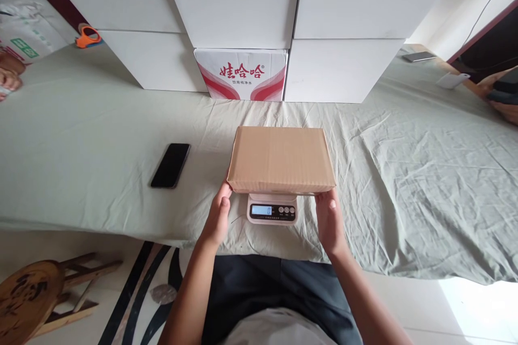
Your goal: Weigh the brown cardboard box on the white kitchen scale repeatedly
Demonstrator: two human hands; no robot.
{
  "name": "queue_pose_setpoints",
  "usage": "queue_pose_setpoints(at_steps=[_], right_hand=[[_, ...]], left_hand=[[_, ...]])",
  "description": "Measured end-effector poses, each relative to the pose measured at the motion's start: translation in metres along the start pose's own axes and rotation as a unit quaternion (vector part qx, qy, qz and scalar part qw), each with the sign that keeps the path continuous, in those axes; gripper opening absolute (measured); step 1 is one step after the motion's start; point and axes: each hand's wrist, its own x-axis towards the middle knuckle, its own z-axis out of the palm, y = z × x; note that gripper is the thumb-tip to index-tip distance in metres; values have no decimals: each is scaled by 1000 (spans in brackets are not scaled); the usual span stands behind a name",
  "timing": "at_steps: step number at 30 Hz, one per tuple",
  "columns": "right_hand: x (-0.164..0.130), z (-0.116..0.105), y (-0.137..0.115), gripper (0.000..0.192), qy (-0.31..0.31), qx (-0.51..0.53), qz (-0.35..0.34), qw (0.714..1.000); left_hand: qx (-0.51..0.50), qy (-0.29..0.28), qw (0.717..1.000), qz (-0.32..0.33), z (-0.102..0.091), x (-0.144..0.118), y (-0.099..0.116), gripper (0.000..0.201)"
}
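Note:
A flat brown cardboard box [281, 159] lies on a small white digital scale [272, 210] near the front edge of the cloth-covered table [101, 135]. The scale's display reads 0. My left hand [218, 215] touches the box's near left corner with its fingertips. My right hand [329, 218] touches the near right corner. Whether the fingers grip the box or only rest against it, I cannot tell.
A black phone [170, 165] lies left of the box. Large white boxes [238, 0] and a red-and-white printed carton [241, 82] line the back. An orange tape dispenser [88, 36] sits far left. A wooden stool [36, 294] stands on the floor at lower left.

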Motion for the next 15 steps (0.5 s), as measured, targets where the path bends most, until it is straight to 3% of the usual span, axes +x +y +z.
queue_pose_setpoints(at_steps=[3, 8, 12, 15], right_hand=[[4, 1, -8, 63, 5, 23, -8, 1000], [26, -14, -26, 57, 47, 31, -39, 998], [65, -27, -24, 57, 82, 10, -47, 995], [101, -30, -5, 60, 109, 19, -24, 994]], left_hand=[[1, 10, 1000, 13, -7, 3, 0, 80], [10, 64, 996, 59, -33, 25, 4, 77], [-11, 98, 994, 55, -50, 69, -6, 75], [-25, 102, 994, 30, -46, 111, -21, 78]])
